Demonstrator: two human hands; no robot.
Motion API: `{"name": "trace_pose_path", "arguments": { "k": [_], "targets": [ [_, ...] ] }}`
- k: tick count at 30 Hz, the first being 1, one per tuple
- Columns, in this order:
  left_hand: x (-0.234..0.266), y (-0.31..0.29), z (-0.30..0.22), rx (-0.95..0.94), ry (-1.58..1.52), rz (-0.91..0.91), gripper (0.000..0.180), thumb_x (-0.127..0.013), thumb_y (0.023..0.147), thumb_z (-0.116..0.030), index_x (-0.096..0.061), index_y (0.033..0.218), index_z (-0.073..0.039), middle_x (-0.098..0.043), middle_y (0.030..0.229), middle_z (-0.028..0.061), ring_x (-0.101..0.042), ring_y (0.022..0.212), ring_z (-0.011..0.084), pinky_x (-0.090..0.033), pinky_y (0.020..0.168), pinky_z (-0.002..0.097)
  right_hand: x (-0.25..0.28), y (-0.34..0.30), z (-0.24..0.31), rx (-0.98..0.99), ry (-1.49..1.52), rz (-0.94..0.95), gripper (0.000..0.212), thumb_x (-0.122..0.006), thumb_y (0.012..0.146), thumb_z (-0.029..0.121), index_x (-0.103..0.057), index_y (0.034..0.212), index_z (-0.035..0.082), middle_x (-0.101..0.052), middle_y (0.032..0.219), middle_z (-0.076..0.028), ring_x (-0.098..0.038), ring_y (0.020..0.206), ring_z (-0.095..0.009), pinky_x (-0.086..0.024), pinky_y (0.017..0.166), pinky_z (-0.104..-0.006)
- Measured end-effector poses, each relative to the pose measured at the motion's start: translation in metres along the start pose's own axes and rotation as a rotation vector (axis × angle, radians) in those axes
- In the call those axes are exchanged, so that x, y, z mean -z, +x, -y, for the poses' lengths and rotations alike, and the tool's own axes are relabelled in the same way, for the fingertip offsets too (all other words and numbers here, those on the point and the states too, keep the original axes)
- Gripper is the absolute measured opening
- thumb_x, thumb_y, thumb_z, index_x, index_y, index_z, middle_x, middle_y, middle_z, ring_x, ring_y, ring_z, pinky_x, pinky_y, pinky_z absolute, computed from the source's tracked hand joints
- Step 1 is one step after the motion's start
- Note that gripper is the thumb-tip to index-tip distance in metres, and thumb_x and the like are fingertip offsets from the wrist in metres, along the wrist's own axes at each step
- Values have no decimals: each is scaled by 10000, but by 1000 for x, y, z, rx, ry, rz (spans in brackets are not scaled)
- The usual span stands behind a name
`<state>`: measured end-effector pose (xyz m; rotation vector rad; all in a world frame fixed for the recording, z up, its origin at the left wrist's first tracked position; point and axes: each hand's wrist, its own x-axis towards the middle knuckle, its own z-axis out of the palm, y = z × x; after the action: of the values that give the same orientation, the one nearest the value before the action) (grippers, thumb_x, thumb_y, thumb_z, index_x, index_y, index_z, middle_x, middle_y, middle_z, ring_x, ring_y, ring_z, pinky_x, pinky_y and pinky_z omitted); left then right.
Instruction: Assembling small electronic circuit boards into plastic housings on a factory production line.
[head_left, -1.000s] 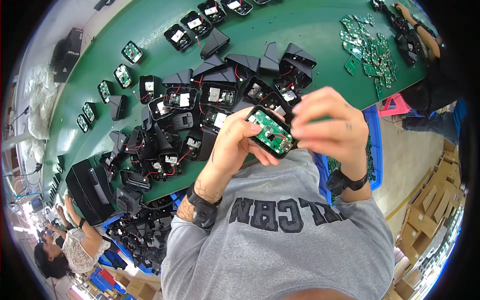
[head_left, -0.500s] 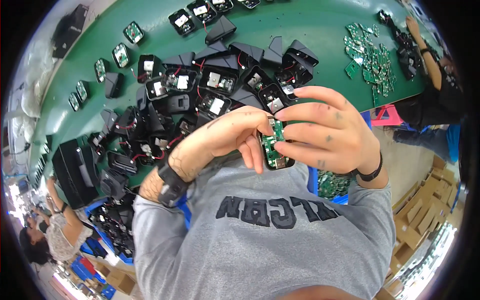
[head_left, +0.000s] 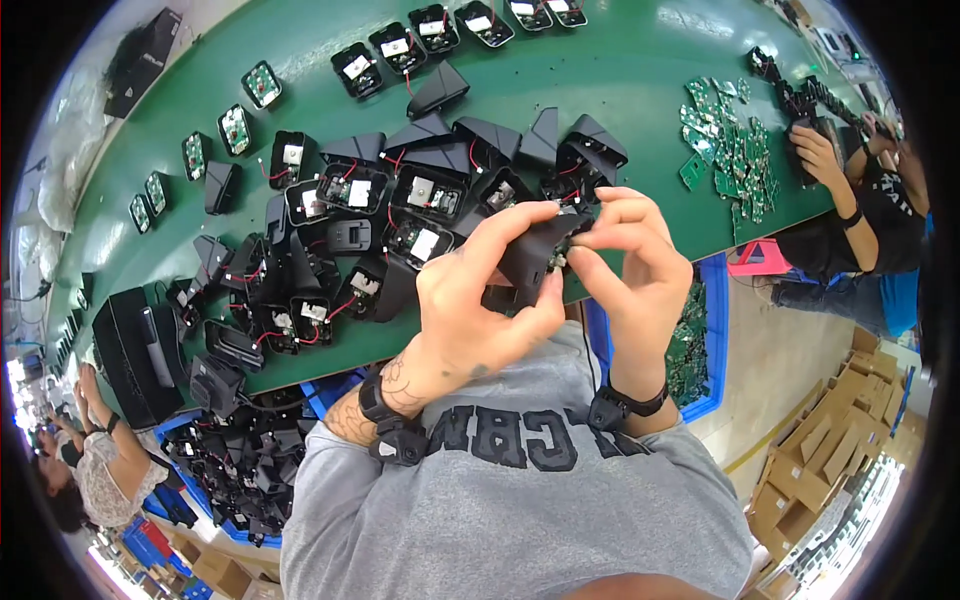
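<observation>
Near the front edge of the table, my left hand [head_left: 485,295] grips a black plastic housing [head_left: 527,250] between thumb and fingers, its outer side tilted up to me. My right hand [head_left: 640,285] pinches with thumb and forefinger at the housing's right edge, where a small bit of a green circuit board [head_left: 560,254] shows. Most of the board is hidden by the housing and my fingers. Just beyond my hands lie several open black housings [head_left: 432,194] with white parts and red wires inside.
Housings fitted with green boards [head_left: 234,130] stand at the left on the green table [head_left: 600,60]. Loose circuit boards [head_left: 735,150] are heaped at the right. Blue bins [head_left: 715,385] sit below the table edge. A co-worker's hand [head_left: 815,152] is at the far right.
The housing has turned from its open, board-side face to its outer side. My left hand now wraps it from the left, and my right fingers have shifted to its right edge.
</observation>
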<state>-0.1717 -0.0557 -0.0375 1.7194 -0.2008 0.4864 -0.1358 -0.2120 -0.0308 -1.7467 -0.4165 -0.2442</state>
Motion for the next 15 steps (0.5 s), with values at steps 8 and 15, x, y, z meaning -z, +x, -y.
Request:
{"name": "trace_pose_path", "arguments": {
  "k": [8, 15],
  "targets": [
    [3, 4, -12, 581, -521, 32, 431, -600, 847, 42, -514, 1267, -5, -624, 1059, 67, -647, 860, 118, -568, 746, 238, -7, -2, -8, 143, -150, 18, 188, -743, 676, -39, -699, 842, 38, -603, 877, -65, -559, 1079, -301, -422, 931, -410],
    [18, 7, -3, 684, -594, 78, 412, -587, 883, -35, -512, 1285, 13, -631, 1052, 96, -645, 900, 149, -603, 687, 280, -8, 2, 18, 393, -537, 211, 202, -748, 652, 1, -688, 831, 72, -599, 858, -51, -591, 1060, -314, -421, 962, -546]
  ]
}}
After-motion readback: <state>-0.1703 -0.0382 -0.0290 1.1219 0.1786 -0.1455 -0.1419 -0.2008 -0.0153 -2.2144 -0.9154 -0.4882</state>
